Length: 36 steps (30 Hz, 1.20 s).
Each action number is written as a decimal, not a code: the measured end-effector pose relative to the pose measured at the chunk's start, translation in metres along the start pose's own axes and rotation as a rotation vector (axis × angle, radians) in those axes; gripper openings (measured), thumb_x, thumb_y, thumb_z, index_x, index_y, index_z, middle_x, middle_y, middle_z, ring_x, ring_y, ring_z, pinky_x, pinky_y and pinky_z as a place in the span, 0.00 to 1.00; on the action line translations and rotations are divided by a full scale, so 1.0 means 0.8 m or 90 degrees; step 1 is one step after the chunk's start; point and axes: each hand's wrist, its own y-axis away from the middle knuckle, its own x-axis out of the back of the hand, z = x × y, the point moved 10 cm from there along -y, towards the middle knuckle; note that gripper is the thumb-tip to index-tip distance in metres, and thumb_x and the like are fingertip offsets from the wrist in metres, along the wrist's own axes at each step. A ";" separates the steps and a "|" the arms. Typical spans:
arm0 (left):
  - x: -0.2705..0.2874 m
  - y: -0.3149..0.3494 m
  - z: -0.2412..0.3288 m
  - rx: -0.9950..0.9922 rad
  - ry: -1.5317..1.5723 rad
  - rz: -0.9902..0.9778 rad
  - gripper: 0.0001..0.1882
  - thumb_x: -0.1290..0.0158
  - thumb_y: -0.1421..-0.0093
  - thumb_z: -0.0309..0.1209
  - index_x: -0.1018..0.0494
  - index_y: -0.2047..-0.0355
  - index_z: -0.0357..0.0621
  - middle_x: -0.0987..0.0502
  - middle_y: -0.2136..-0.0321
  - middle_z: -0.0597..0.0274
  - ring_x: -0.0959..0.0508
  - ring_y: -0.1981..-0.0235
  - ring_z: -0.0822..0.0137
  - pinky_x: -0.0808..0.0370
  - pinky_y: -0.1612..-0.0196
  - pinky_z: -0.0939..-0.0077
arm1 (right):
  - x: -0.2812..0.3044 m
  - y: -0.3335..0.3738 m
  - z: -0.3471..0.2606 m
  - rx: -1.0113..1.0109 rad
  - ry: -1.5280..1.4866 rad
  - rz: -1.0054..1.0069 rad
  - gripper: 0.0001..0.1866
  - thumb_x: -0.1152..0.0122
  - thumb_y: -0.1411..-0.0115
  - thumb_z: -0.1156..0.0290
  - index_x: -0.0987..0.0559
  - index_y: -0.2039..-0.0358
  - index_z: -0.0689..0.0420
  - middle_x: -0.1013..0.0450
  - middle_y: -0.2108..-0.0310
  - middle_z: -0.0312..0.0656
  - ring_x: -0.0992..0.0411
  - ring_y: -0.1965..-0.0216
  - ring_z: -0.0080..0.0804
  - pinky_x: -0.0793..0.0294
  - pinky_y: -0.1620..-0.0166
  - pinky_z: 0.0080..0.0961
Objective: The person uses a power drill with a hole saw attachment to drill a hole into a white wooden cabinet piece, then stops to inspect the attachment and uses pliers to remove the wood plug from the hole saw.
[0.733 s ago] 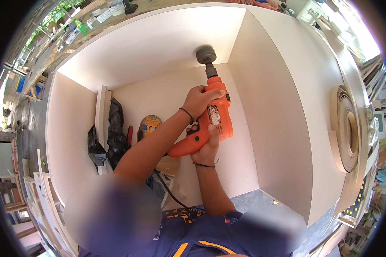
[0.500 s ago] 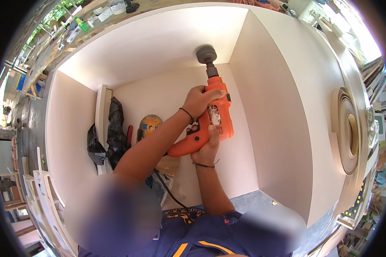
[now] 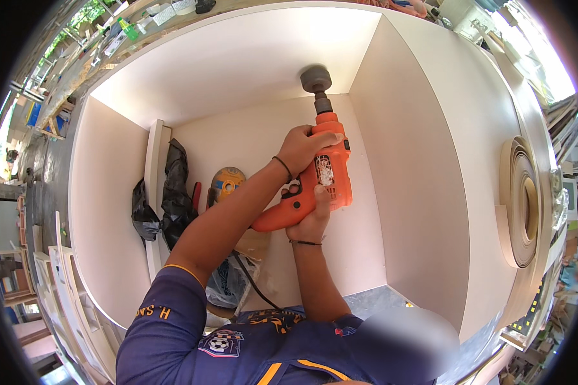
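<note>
An orange corded power drill [image 3: 331, 170] points away from me inside a white box-shaped cabinet [image 3: 424, 186]. A dark cup-shaped hole saw [image 3: 316, 79] sits in its chuck, up against the far white panel [image 3: 237, 64]. My left hand [image 3: 304, 149] is closed round the drill's front body, just behind the chuck. Lower down, my right hand [image 3: 310, 221] grips the rear of the drill by the handle, its thumb lying along the housing. Some fingers of both hands are hidden behind the tool. A black cord [image 3: 253, 282] trails from the handle toward me.
Left of my arm are black plastic bags [image 3: 175, 186], a white board [image 3: 153, 192] and a yellow-grey disc [image 3: 227, 183]. A coil of edge-banding strip [image 3: 523, 202] rests on the cabinet's right outer side. Behind stands a cluttered bench with a green bottle [image 3: 128, 29].
The whole view has shifted slightly, so cabinet and drill appear a little further right. Both hands keep the same hold on the drill, and the hole saw stays at the far panel.
</note>
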 end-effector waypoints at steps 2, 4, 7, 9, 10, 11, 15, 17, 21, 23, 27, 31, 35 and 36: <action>0.000 -0.001 0.000 0.000 -0.005 0.002 0.27 0.37 0.50 0.45 0.25 0.63 0.31 0.20 0.70 0.55 0.20 0.74 0.68 0.22 0.69 0.73 | 0.002 -0.001 0.001 -0.005 -0.007 0.003 0.24 0.40 0.41 0.66 0.33 0.45 0.59 0.28 0.60 0.40 0.27 0.67 0.31 0.20 0.60 0.40; 0.001 0.001 0.000 0.001 -0.005 0.008 0.27 0.36 0.51 0.45 0.25 0.63 0.31 0.20 0.70 0.56 0.20 0.74 0.68 0.22 0.69 0.73 | 0.005 -0.003 0.003 -0.001 -0.005 0.003 0.25 0.40 0.41 0.66 0.33 0.45 0.58 0.28 0.59 0.40 0.27 0.67 0.31 0.20 0.60 0.40; 0.002 0.003 0.003 -0.001 0.001 0.005 0.27 0.36 0.51 0.46 0.25 0.63 0.31 0.20 0.71 0.56 0.20 0.74 0.68 0.22 0.69 0.73 | 0.008 -0.005 0.007 0.001 -0.006 0.003 0.25 0.41 0.41 0.67 0.34 0.44 0.57 0.27 0.58 0.40 0.27 0.67 0.31 0.20 0.60 0.40; 0.003 0.000 0.002 0.000 -0.004 0.007 0.27 0.36 0.51 0.46 0.25 0.63 0.31 0.20 0.71 0.56 0.20 0.74 0.68 0.22 0.69 0.74 | 0.007 -0.007 0.007 0.002 -0.008 0.000 0.25 0.41 0.41 0.67 0.34 0.44 0.57 0.27 0.57 0.40 0.27 0.66 0.31 0.20 0.60 0.40; 0.003 -0.001 0.002 0.000 -0.005 0.007 0.28 0.36 0.51 0.46 0.25 0.63 0.31 0.20 0.71 0.56 0.20 0.74 0.68 0.22 0.69 0.74 | 0.007 -0.008 0.006 0.004 -0.008 -0.001 0.25 0.41 0.41 0.67 0.34 0.44 0.56 0.28 0.56 0.40 0.27 0.66 0.31 0.19 0.60 0.40; 0.003 -0.002 0.003 0.000 -0.008 0.008 0.27 0.36 0.51 0.46 0.25 0.63 0.31 0.20 0.70 0.56 0.20 0.74 0.68 0.22 0.69 0.74 | 0.007 -0.009 0.005 0.004 -0.009 -0.003 0.25 0.41 0.41 0.67 0.34 0.44 0.56 0.28 0.56 0.40 0.27 0.66 0.31 0.19 0.60 0.40; 0.002 -0.005 0.006 -0.017 0.032 -0.006 0.25 0.36 0.49 0.43 0.25 0.63 0.30 0.20 0.69 0.54 0.19 0.73 0.67 0.21 0.69 0.73 | -0.002 -0.011 0.005 -0.005 -0.022 -0.015 0.24 0.42 0.40 0.68 0.34 0.44 0.56 0.28 0.56 0.41 0.27 0.66 0.31 0.19 0.60 0.40; -0.001 -0.002 0.013 -0.010 0.070 -0.017 0.24 0.36 0.48 0.41 0.25 0.62 0.30 0.19 0.69 0.53 0.18 0.73 0.66 0.21 0.68 0.73 | -0.004 -0.014 0.005 0.001 -0.017 -0.017 0.24 0.43 0.40 0.68 0.34 0.43 0.56 0.28 0.55 0.41 0.27 0.66 0.31 0.20 0.60 0.40; -0.002 0.000 0.009 0.009 0.086 -0.025 0.25 0.36 0.47 0.41 0.25 0.61 0.30 0.19 0.68 0.54 0.18 0.73 0.66 0.21 0.68 0.73 | -0.008 -0.009 0.001 0.038 0.054 -0.024 0.25 0.43 0.39 0.62 0.34 0.43 0.58 0.28 0.55 0.40 0.28 0.64 0.29 0.21 0.58 0.37; 0.000 -0.001 0.005 0.008 0.068 -0.021 0.26 0.37 0.48 0.43 0.25 0.60 0.31 0.19 0.69 0.54 0.19 0.73 0.67 0.21 0.68 0.73 | -0.009 -0.007 0.001 0.046 0.070 -0.037 0.27 0.44 0.38 0.60 0.34 0.43 0.59 0.28 0.55 0.39 0.28 0.63 0.28 0.22 0.56 0.36; 0.001 -0.004 0.000 0.032 0.028 -0.023 0.26 0.37 0.46 0.43 0.26 0.58 0.31 0.20 0.68 0.55 0.19 0.72 0.67 0.21 0.67 0.74 | -0.009 -0.012 0.003 0.038 0.043 -0.071 0.28 0.45 0.37 0.58 0.35 0.41 0.60 0.28 0.53 0.41 0.28 0.59 0.31 0.24 0.51 0.38; 0.002 -0.007 0.007 0.006 0.014 -0.023 0.29 0.37 0.49 0.48 0.25 0.60 0.31 0.20 0.70 0.56 0.20 0.74 0.69 0.22 0.69 0.74 | -0.014 -0.013 0.001 0.046 0.049 -0.055 0.32 0.46 0.35 0.52 0.37 0.39 0.61 0.29 0.50 0.42 0.28 0.55 0.34 0.25 0.48 0.39; 0.003 -0.005 0.014 -0.004 -0.023 -0.026 0.29 0.38 0.47 0.48 0.25 0.59 0.32 0.20 0.70 0.57 0.20 0.74 0.69 0.22 0.69 0.75 | -0.027 -0.008 -0.005 0.023 -0.027 -0.123 0.35 0.48 0.34 0.47 0.37 0.39 0.62 0.29 0.49 0.44 0.28 0.53 0.35 0.25 0.47 0.38; 0.003 -0.006 0.016 -0.015 -0.031 -0.028 0.29 0.38 0.47 0.48 0.25 0.58 0.32 0.20 0.70 0.58 0.20 0.74 0.69 0.22 0.69 0.75 | -0.030 -0.008 -0.008 0.013 -0.040 -0.130 0.34 0.48 0.35 0.48 0.37 0.39 0.62 0.29 0.50 0.44 0.27 0.54 0.35 0.25 0.48 0.38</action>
